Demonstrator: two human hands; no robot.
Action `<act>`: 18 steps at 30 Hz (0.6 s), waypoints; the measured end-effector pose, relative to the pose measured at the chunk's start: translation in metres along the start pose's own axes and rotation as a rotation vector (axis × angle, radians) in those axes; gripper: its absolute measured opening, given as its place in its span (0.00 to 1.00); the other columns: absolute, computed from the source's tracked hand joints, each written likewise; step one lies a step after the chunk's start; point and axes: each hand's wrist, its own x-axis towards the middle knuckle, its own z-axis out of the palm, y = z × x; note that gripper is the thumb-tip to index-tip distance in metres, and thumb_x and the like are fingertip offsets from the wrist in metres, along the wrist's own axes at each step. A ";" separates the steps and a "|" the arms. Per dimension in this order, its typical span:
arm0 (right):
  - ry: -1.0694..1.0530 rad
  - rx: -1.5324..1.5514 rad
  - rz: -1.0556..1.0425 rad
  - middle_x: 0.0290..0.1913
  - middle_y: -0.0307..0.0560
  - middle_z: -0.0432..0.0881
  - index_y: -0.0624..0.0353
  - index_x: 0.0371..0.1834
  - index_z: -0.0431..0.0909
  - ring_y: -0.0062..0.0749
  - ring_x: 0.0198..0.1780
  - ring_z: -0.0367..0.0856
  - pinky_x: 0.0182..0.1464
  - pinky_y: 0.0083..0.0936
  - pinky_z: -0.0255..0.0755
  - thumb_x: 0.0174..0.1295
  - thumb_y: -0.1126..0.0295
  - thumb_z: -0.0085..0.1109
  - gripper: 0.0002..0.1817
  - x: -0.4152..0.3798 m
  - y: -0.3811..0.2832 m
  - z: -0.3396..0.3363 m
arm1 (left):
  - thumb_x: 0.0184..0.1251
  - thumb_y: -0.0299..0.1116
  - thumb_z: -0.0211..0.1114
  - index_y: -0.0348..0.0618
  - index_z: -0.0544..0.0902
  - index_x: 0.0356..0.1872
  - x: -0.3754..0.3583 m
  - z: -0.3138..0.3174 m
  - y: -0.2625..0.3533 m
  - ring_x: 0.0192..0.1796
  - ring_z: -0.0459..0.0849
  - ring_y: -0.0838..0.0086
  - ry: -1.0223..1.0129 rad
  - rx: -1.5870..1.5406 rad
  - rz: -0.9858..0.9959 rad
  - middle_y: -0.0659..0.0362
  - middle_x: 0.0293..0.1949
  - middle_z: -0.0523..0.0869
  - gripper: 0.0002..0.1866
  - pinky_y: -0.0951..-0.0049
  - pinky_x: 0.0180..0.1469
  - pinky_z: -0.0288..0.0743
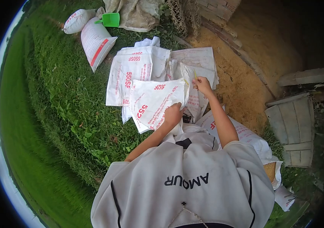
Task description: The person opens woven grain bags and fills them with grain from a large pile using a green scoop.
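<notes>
A white sack with red print (152,99) lies across the front of a pile of flat sacks. My left hand (173,114) is closed on the sack's lower right edge. Just right of the sack's upper corner, my right hand (202,85) is closed in a pinch, with a thin yellow strip (195,74) sticking up from its fingers. Behind the held sack are more flat sacks (128,74) marked 550SF. Another pale sack (200,60) is spread out at the right of the pile.
Two filled sacks (97,42) and a green scoop (111,19) are on the grass at the upper left. Grain (238,81) covers the ground to the right. A printed sack (245,138) lies beside my right arm, near a grey slatted panel (292,125).
</notes>
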 end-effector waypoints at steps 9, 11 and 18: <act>0.501 0.763 -0.378 0.26 0.35 0.74 0.63 0.34 0.79 0.13 0.19 0.63 0.19 0.13 0.58 0.65 0.68 0.54 0.10 -0.023 -0.091 -0.128 | 0.57 0.51 0.64 0.33 0.73 0.19 0.020 -0.025 -0.028 0.22 0.77 0.49 0.127 -0.086 -0.288 0.43 0.17 0.76 0.26 0.57 0.26 0.69; 0.631 0.917 -0.539 0.26 0.36 0.76 0.63 0.35 0.79 0.15 0.20 0.66 0.21 0.14 0.62 0.66 0.64 0.53 0.12 -0.030 -0.107 -0.161 | 0.57 0.51 0.64 0.33 0.72 0.18 0.020 -0.028 -0.037 0.22 0.76 0.49 0.168 -0.151 -0.308 0.43 0.17 0.76 0.27 0.58 0.26 0.68; 0.357 -0.717 0.123 0.39 0.71 0.79 0.76 0.39 0.77 0.58 0.45 0.79 0.48 0.38 0.71 0.57 0.39 0.50 0.39 -0.014 -0.040 -0.107 | 0.60 0.51 0.62 0.30 0.75 0.19 0.035 -0.016 -0.071 0.21 0.76 0.51 0.348 -0.232 -0.293 0.42 0.19 0.76 0.27 0.59 0.28 0.68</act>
